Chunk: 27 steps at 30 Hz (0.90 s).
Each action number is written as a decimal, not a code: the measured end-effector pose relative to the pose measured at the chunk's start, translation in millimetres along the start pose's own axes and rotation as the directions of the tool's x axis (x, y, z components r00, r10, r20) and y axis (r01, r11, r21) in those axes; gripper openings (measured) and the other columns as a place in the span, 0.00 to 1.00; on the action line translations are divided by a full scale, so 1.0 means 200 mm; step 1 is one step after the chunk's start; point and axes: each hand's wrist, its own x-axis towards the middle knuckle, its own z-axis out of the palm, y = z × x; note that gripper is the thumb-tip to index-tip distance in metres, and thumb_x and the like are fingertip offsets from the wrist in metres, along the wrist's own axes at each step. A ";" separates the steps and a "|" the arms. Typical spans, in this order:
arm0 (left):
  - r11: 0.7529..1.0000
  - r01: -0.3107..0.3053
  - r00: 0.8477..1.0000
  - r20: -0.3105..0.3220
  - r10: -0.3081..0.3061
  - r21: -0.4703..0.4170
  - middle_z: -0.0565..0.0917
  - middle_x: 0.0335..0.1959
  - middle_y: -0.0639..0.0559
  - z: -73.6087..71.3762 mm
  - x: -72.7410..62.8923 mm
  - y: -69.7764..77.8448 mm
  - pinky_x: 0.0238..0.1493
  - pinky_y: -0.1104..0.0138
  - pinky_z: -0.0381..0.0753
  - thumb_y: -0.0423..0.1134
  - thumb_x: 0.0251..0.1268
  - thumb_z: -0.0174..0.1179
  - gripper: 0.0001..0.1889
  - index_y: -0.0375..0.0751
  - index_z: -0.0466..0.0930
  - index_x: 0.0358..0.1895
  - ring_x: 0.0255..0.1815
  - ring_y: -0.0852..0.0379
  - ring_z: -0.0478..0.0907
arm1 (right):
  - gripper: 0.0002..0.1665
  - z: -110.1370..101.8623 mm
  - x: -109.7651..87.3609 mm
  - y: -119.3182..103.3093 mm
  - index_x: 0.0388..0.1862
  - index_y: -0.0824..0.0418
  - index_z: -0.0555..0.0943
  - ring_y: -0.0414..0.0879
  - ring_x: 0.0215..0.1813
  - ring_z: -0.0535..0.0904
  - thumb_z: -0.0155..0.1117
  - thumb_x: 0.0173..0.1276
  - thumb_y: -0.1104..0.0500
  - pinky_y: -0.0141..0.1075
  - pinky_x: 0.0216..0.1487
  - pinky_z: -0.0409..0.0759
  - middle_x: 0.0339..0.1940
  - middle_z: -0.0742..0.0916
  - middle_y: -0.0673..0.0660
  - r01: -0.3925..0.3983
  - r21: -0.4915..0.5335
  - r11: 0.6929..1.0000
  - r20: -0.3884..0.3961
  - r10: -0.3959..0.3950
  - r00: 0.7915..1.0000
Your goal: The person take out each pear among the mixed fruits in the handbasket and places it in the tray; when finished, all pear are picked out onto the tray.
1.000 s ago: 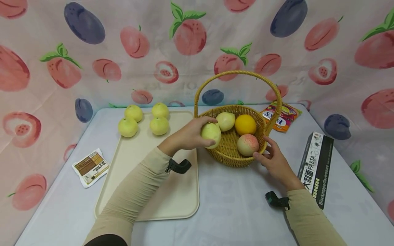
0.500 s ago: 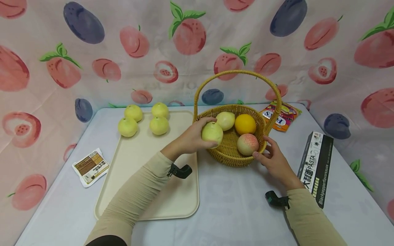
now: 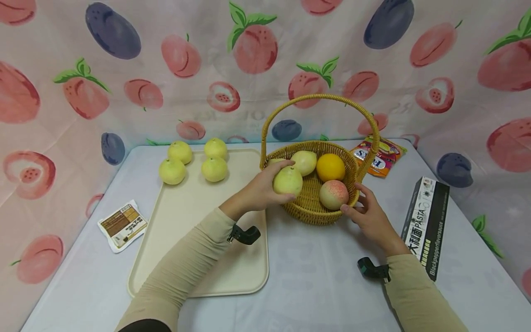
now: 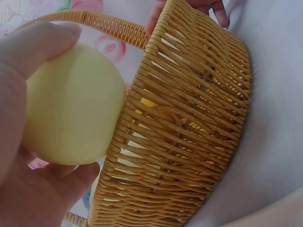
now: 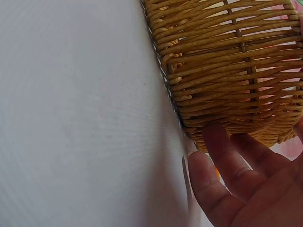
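The left hand (image 3: 261,186) grips a pale green fruit (image 3: 288,181), thumb on the near side and fingers round the far side, at the left rim of the wicker basket (image 3: 313,216). From here, whether fruit and rim touch cannot be told. The grip from the left leaves the fruit's right face turned toward the interior, presumably to keep the fingers out of the way.

The right hand (image 3: 370,223) pinches the opposite rim, thumb in front, other fingers along the outer wall; this probably braces the basket against sliding on the desk (image 3: 307,286). The handle (image 3: 319,97) stands upright, so access is from the near side.

Inside the basket, an orange (image 3: 330,167), a peach (image 3: 333,194) and a yellow fruit (image 3: 304,163) lie toward the back and right. Four similar green fruits (image 3: 214,169) sit at the far end of the tray (image 3: 232,276), well apart from the basket.
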 end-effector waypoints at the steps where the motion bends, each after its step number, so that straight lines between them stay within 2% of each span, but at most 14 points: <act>1: 1.000 0.004 1.000 -0.001 -0.004 0.009 0.63 0.75 0.46 0.00 0.00 0.00 0.61 0.57 0.73 0.43 0.59 0.72 0.44 0.43 0.60 0.77 0.64 0.50 0.70 | 0.54 0.00 0.00 0.00 0.83 0.55 0.39 0.67 0.66 0.71 0.60 0.75 0.43 0.48 0.59 0.76 0.77 0.59 0.74 0.000 0.000 1.000 0.000 0.000 1.000; 9: 0.998 0.043 0.999 -0.013 -0.043 0.040 0.67 0.72 0.44 -0.01 -0.02 0.00 0.59 0.56 0.74 0.44 0.56 0.74 0.47 0.38 0.58 0.76 0.60 0.49 0.73 | 0.54 0.00 0.00 0.00 0.83 0.54 0.38 0.68 0.67 0.70 0.60 0.75 0.42 0.51 0.60 0.75 0.77 0.59 0.74 -0.005 -0.001 1.000 0.001 0.005 1.000; 15: 0.998 0.026 0.999 -0.020 -0.025 0.054 0.66 0.71 0.42 -0.01 -0.04 0.01 0.62 0.55 0.72 0.44 0.56 0.74 0.46 0.38 0.60 0.75 0.64 0.48 0.69 | 0.54 0.00 0.00 -0.01 0.83 0.55 0.38 0.68 0.68 0.69 0.60 0.75 0.42 0.52 0.60 0.75 0.77 0.58 0.75 -0.009 -0.008 1.000 0.000 0.009 1.000; 20: 0.995 0.013 0.999 -0.041 -0.009 0.099 0.65 0.68 0.38 -0.01 -0.06 0.01 0.63 0.52 0.71 0.45 0.55 0.75 0.45 0.38 0.62 0.75 0.64 0.46 0.65 | 0.55 0.01 0.00 -0.01 0.83 0.54 0.38 0.69 0.68 0.68 0.60 0.74 0.42 0.58 0.63 0.72 0.77 0.58 0.74 -0.020 0.004 1.000 0.000 0.020 1.000; 27: 0.993 0.036 0.997 -0.075 -0.028 0.110 0.68 0.66 0.42 -0.07 -0.12 0.02 0.62 0.54 0.72 0.47 0.55 0.75 0.45 0.41 0.63 0.75 0.64 0.49 0.68 | 0.55 0.01 0.00 -0.01 0.83 0.54 0.37 0.69 0.68 0.68 0.60 0.74 0.41 0.58 0.63 0.72 0.77 0.57 0.74 -0.024 0.004 1.000 -0.001 0.024 1.000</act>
